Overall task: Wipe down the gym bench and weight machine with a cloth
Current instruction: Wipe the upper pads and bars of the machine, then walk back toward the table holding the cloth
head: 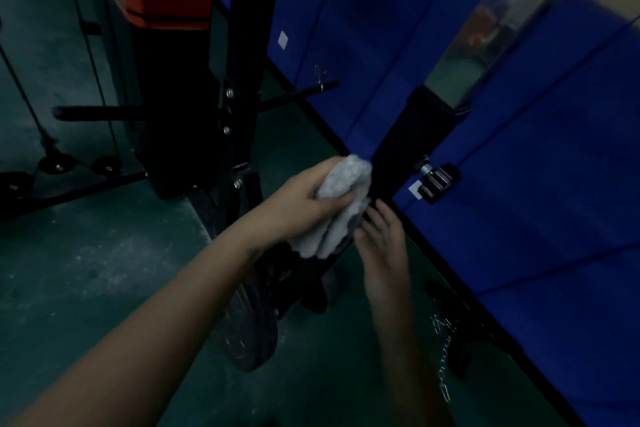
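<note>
2 hands at a black machine frame
Left hand grips a grey cloth against it; right hand, fingers straight, lies just beside.

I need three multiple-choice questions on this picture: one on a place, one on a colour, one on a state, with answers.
1. Where does the chain lie? A) on the floor B) on a seat C) in a hand
2. What colour are the wall pads? A) red B) blue C) yellow
3. What does the left hand do? A) hangs empty B) grips the cloth C) pushes a wall pad
Answers: 1 A, it lies on the green floor; 2 B, the panels are blue; 3 B, it is curled round the cloth.
</note>
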`<state>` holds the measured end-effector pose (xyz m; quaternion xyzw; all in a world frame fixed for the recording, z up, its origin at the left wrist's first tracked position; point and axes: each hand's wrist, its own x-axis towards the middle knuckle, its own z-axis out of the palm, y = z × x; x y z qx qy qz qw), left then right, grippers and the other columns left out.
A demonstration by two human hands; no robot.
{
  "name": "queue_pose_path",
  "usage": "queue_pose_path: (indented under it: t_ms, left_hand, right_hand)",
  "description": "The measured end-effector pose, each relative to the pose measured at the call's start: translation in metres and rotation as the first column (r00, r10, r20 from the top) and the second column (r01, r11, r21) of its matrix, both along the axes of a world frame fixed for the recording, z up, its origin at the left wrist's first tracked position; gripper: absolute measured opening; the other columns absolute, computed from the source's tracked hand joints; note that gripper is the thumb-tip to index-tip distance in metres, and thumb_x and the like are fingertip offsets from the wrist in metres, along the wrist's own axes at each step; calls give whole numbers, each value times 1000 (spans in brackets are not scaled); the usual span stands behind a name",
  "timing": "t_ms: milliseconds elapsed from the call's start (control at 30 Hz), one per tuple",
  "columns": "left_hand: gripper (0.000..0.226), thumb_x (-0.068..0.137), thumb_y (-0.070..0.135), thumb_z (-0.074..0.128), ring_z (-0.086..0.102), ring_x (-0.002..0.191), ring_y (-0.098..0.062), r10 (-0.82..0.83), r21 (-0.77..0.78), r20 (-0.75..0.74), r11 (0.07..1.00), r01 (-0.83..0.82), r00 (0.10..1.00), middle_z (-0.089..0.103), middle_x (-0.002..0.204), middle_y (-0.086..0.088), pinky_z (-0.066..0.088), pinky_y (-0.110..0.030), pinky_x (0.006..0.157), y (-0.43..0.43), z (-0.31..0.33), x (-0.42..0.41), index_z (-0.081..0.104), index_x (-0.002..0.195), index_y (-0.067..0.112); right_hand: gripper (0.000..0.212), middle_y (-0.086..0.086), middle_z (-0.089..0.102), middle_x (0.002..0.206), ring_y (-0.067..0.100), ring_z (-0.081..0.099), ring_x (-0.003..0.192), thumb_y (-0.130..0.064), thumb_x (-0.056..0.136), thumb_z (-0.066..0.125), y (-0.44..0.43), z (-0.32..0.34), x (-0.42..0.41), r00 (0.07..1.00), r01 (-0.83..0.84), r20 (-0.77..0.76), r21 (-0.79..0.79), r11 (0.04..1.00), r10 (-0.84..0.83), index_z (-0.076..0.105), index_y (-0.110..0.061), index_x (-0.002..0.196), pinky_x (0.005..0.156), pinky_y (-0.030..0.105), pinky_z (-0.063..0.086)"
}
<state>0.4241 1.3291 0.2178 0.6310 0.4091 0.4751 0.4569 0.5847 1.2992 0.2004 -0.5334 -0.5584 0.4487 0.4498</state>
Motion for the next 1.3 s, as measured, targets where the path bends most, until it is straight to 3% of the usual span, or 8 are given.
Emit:
queue_pose_path:
  t_ms: [200,367,500,600,700,900,1167,1300]
  left_hand:
    - [25,68,36,56,59,77,-15,-126,-94,-242,990,106,962,61,86,0,48,-42,73,-70,25,-61,48,91,32]
    - [22,68,36,55,62,83,2,-50,-118,-232,993,23,971,68,91,16,47,-13,70,-128,43,-109,62,89,37]
    - [27,59,49,45,56,79,0,117,-19,-451,990,-140,885,60,81,8,41,-10,65,-178,40,-157,58,76,34]
    - [14,63,44,54,58,76,5,207,-33,-491,966,-256,846,66,75,13,41,-8,63,-215,44,-191,59,73,37]
    - [31,61,50,48,56,66,4,324,-32,-506,919,-393,799,68,74,10,40,-11,60,-248,54,-223,65,72,27]
    - [36,62,42,39,50,73,-9,670,124,-569,644,-755,478,53,71,-4,35,-15,58,-334,51,-267,66,74,21]
    - [44,68,27,54,54,96,-15,783,195,-619,221,-956,55,51,103,7,51,-35,76,-421,34,-285,45,110,37]
    - [56,77,25,56,44,112,-6,775,181,-631,105,-978,-34,46,119,8,42,-23,94,-444,27,-277,45,131,34]
  right_hand:
    - [65,-9,42,141,7,37,132,-22,79,72,-33,24,-37,890,-324,324,-44,945,321,39,-36,133,104,35,37]
    - [59,-16,60,114,-3,57,105,-25,66,82,-74,48,-87,813,-521,173,-210,827,556,51,-40,113,83,18,47]
    - [83,-9,55,131,11,51,122,-64,59,73,-109,48,-136,724,-621,137,-298,725,676,45,-32,130,100,39,44]
    - [44,-7,64,113,9,60,104,-43,77,70,-128,49,-180,693,-624,202,-313,716,692,59,-23,115,94,39,49]
    - [11,-7,62,76,-1,56,68,-24,83,66,-137,54,-225,614,-677,301,-274,683,730,64,-13,87,64,23,46]
    - [16,8,61,66,10,50,65,-22,74,67,-171,39,-333,574,-720,337,-225,656,746,60,-9,69,55,29,39]
    - [26,12,64,84,16,60,65,-9,93,34,-239,51,-432,324,-894,-417,-428,130,849,60,-8,93,51,23,50]
    - [22,16,66,107,23,63,91,-18,92,50,-255,54,-461,53,-921,-451,-367,-131,891,58,-7,110,75,31,52]
